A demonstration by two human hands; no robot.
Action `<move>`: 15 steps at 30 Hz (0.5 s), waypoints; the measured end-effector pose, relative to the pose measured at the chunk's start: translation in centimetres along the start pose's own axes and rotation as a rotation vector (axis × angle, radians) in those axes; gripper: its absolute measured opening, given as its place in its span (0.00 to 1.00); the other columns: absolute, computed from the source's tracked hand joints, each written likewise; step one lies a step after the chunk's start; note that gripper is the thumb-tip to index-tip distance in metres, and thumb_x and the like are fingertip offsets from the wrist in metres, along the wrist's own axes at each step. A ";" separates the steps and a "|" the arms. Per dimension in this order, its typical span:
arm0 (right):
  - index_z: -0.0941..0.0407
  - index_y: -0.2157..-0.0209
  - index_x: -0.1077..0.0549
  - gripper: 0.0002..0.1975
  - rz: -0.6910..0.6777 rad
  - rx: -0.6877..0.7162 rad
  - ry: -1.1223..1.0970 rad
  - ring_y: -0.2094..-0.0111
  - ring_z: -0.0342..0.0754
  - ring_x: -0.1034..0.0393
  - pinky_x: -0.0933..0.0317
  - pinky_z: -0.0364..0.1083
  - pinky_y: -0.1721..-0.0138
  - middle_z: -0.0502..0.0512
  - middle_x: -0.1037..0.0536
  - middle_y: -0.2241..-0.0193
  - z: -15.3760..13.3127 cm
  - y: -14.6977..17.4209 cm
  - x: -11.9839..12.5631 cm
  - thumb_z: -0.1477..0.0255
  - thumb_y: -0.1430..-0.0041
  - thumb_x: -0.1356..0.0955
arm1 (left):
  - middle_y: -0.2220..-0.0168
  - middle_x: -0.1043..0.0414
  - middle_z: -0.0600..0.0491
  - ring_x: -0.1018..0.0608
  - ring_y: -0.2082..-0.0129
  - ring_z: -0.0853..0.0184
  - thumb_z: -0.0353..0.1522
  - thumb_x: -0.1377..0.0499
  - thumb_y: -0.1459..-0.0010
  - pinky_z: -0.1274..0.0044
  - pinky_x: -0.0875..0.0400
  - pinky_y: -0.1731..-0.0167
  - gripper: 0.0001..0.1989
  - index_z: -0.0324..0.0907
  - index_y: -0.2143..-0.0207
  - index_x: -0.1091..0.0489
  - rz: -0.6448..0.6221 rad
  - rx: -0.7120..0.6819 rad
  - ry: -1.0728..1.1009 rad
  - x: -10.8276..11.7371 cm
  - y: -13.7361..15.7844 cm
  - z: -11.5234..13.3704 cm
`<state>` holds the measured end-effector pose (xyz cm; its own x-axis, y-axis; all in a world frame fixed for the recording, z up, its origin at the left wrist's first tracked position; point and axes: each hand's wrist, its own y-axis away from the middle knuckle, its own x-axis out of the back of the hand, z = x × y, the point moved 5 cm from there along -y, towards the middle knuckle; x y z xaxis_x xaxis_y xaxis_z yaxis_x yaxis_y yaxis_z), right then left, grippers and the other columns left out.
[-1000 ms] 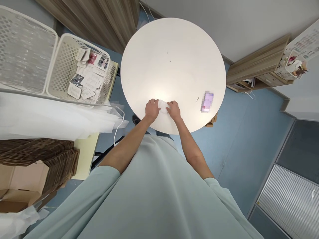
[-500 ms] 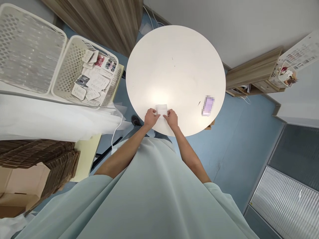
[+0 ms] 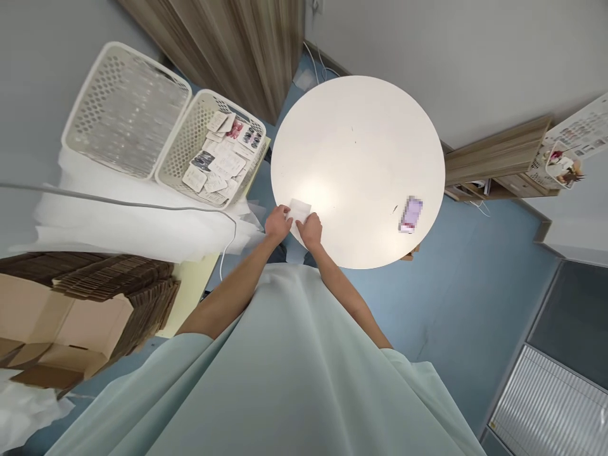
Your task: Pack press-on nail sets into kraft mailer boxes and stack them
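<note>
A small white rectangular packet (image 3: 300,208) is between my hands at the near left edge of the round white table (image 3: 365,145). My left hand (image 3: 277,223) pinches its left side, with thumb and fingers closed on it. On the lower right side, my right hand (image 3: 310,230) grips it with the thumb laid toward its middle. What the packet is made of is too small to tell.
A blurred purple rectangular item (image 3: 411,214) lies at the table's right. On the left stand a basket of cards (image 3: 164,168) and a basket of clear plastic packs (image 3: 71,130), by white sheeting (image 3: 118,231). Folded cardboard boxes (image 3: 149,297) are stacked below.
My view has turned, so the table appears farther right and the baskets show more fully. The packet is now tilted and nearer the table's left edge; my right hand has come round its lower corner.
</note>
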<state>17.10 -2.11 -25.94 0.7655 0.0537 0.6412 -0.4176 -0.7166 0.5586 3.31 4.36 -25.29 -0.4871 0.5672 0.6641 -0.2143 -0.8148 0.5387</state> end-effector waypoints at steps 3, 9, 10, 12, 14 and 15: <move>0.53 0.54 0.34 0.13 -0.056 -0.024 0.017 0.49 0.61 0.24 0.29 0.57 0.45 0.66 0.21 0.51 -0.2 0.2 0.2 0.65 0.32 0.27 | 0.39 0.25 0.44 0.18 0.47 0.54 0.30 0.40 0.33 0.65 0.25 0.45 0.15 0.45 0.44 0.28 -0.006 0.016 -0.070 0.6 0.0 0.5; 0.53 0.55 0.31 0.04 -0.068 0.053 -0.013 0.49 0.57 0.22 0.30 0.55 0.44 0.63 0.19 0.51 1.9 2.6 3.4 0.70 0.30 0.33 | 0.38 0.27 0.42 0.18 0.46 0.53 0.28 0.43 0.33 0.65 0.25 0.45 0.18 0.44 0.42 0.26 0.137 0.024 -0.103 0.6 2.2 2.5; 0.53 0.56 0.31 0.04 -0.064 0.065 -0.034 0.50 0.56 0.22 0.29 0.54 0.45 0.61 0.18 0.51 2.6 3.1 3.9 0.71 0.32 0.33 | 0.39 0.27 0.43 0.19 0.46 0.54 0.27 0.44 0.34 0.66 0.25 0.45 0.18 0.44 0.43 0.26 0.149 0.015 -0.098 0.2 2.9 2.9; 0.52 0.58 0.30 0.04 -0.058 0.065 -0.082 0.53 0.53 0.21 0.29 0.52 0.47 0.58 0.17 0.53 4.2 4.0 5.0 0.73 0.35 0.34 | 0.41 0.26 0.43 0.19 0.46 0.55 0.25 0.45 0.34 0.67 0.25 0.46 0.18 0.44 0.45 0.25 0.153 -0.009 -0.082 -1.2 4.6 3.9; 0.52 0.60 0.30 0.05 -0.067 0.058 -0.129 0.57 0.51 0.20 0.29 0.51 0.48 0.55 0.17 0.54 6.0 4.9 6.0 0.74 0.38 0.34 | 0.43 0.25 0.43 0.19 0.47 0.55 0.24 0.45 0.34 0.68 0.24 0.47 0.18 0.43 0.46 0.24 0.149 -0.027 -0.064 -2.8 6.4 4.8; 0.52 0.61 0.29 0.05 -0.072 0.053 -0.150 0.58 0.51 0.20 0.28 0.51 0.49 0.55 0.16 0.55 6.9 5.3 6.5 0.74 0.39 0.33 | 0.44 0.24 0.43 0.19 0.47 0.56 0.24 0.45 0.34 0.68 0.24 0.48 0.18 0.43 0.46 0.24 0.151 -0.032 -0.060 -3.5 7.3 5.2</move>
<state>23.25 -10.33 -22.45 0.8587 0.0048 0.5125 -0.3354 -0.7508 0.5691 7.84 -2.91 -21.01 -0.4643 0.4435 0.7666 -0.1696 -0.8941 0.4145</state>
